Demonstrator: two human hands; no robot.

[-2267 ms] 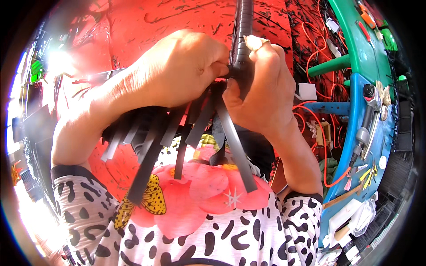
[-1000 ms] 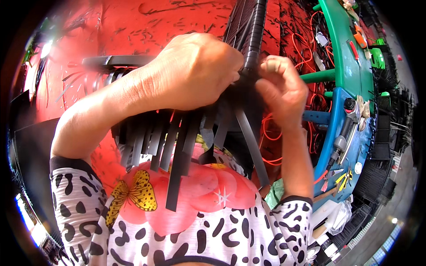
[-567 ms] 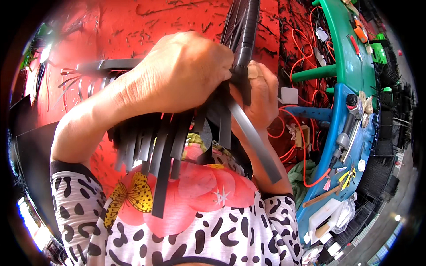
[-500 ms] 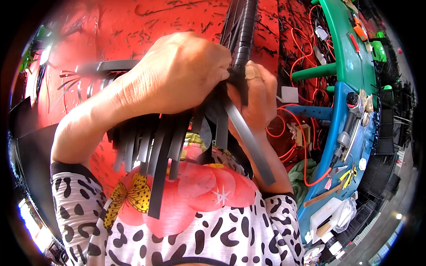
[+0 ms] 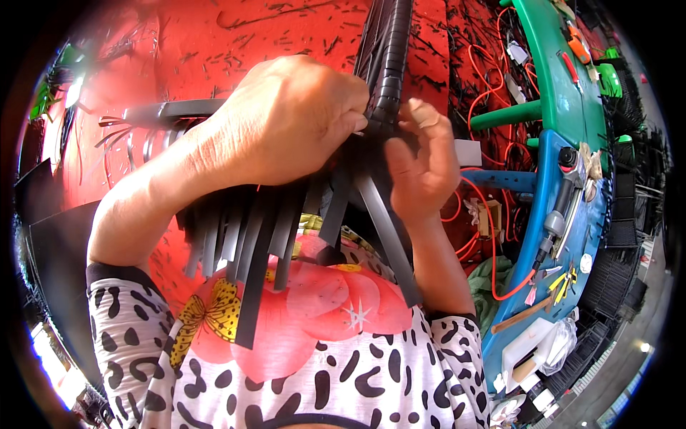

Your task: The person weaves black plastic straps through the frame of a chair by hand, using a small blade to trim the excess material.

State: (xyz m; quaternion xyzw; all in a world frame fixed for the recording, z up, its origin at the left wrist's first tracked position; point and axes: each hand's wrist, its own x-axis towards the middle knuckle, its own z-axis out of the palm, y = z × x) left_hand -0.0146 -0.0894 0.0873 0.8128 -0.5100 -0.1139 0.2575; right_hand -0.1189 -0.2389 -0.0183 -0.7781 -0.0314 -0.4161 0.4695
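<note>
Because the black wrapped bar (image 5: 389,79) ran nearly upright from the frame's top edge to just above centre, top leaning slightly right, its lower end fell between the two hands. Left hand (image 5: 293,118) looked nearer: closed fist, knuckles up, fingertips at the bar's lower left side; whatever sat between them was hidden. Right hand (image 5: 429,164) was just right of that end, open, thumb apart from half-curled fingers, nothing visible in its grasp; whether its fingertips touched the bar couldn't be told. Flat black strips (image 5: 259,268) hung below the left hand, mid-frame, over the patterned shirt (image 5: 307,329). One long strip (image 5: 386,236) slanted down and right from under the bar's end. Blue table (image 5: 549,161) with power tool (image 5: 561,200): right of frame.
</note>
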